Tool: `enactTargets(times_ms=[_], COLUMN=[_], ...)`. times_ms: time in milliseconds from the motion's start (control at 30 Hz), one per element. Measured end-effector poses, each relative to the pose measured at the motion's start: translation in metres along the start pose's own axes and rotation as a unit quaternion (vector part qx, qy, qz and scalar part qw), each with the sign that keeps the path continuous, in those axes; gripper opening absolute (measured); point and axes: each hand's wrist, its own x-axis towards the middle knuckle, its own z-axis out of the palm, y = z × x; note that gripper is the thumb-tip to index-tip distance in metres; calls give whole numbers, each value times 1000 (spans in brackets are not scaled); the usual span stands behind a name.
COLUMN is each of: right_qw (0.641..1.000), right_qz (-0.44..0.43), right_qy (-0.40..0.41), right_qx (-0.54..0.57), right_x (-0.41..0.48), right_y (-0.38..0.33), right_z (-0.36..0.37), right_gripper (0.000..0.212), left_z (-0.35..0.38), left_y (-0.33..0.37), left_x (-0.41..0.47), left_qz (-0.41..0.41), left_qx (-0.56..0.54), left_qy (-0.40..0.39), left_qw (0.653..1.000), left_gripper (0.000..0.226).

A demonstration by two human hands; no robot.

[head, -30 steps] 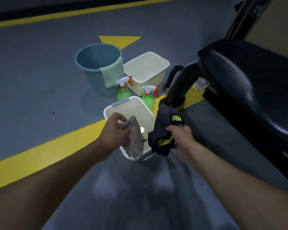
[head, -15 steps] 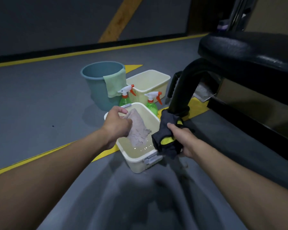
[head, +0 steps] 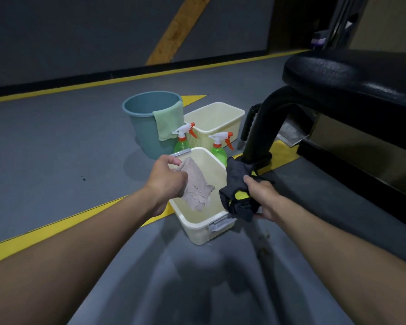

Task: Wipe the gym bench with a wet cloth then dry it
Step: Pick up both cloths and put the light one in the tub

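My left hand (head: 167,181) grips a grey cloth (head: 196,187) that hangs over the near cream tub (head: 197,233) on the floor. My right hand (head: 259,195) holds a bunched black and yellow cloth (head: 236,191) just right of that tub's rim. The black padded gym bench (head: 352,76) sits at upper right, above and beyond both hands. Its curved black leg (head: 260,132) comes down to the floor right behind the black cloth.
A blue bucket (head: 145,127) with a green cloth (head: 168,120) over its rim stands behind the tub. Beside it are a second cream tub (head: 215,118) and two green spray bottles (head: 182,143) (head: 218,148). Yellow lines cross the grey floor; a dark wall runs behind.
The camera has tilted up, showing more of the wall and the bench from the side. The grey cloth has risen a little higher above the tub; the right hand stays beside the rim.
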Motion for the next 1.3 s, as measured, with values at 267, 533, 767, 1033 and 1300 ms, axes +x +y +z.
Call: enactTargets(times_ms=[267,533,767,1033,1300], right_qw=[996,993,973,923,849], right_qz=[-54,-42,-30,-322,-328], right_qy=[67,112,191,20,-116], right_qx=[-4,-17,-129,-209,-397], right_x=[64,13,-3,-46,-63], right_y=[24,-3,-13,-38,-38], right_z=[3,2,-8,16,53], right_gripper=[109,89,80,46,30], left_z=[5,8,3,-5,-25], left_y=[-6,-6,-3,4,-19], left_x=[6,12,7,-3,-11], left_qz=[-10,-16,-17,-15,-53], left_qx=[-5,3,4,-13,-13], left_qy=[4,5,4,-31,-67], left_qw=[1000,1000,1000,999,996], left_gripper=[39,41,44,37,23])
